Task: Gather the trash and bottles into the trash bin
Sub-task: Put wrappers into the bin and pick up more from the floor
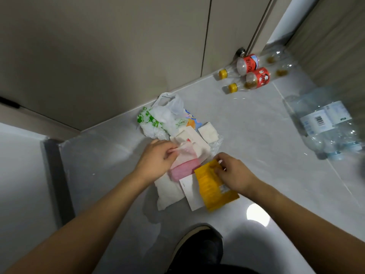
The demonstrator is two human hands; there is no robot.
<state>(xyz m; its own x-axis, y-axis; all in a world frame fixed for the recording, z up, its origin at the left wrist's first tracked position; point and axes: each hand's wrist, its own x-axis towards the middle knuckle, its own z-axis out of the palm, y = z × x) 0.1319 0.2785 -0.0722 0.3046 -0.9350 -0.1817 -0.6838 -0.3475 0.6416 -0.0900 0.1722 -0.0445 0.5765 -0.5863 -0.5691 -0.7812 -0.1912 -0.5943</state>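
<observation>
The floor [246, 135] is pale grey and glossy, and the wall [98, 56] is beige. The packet [215, 186] is yellow, the wrapper [182, 171] pink, the plastic bag [158, 117] white with green print. Two bottles [254, 76] have red labels and yellow caps; the shoe [199, 248] is black.

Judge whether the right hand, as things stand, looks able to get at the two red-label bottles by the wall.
Probably not yet: the right hand is pinching the yellow packet, and the red-label bottles lie well beyond it across bare floor.
</observation>
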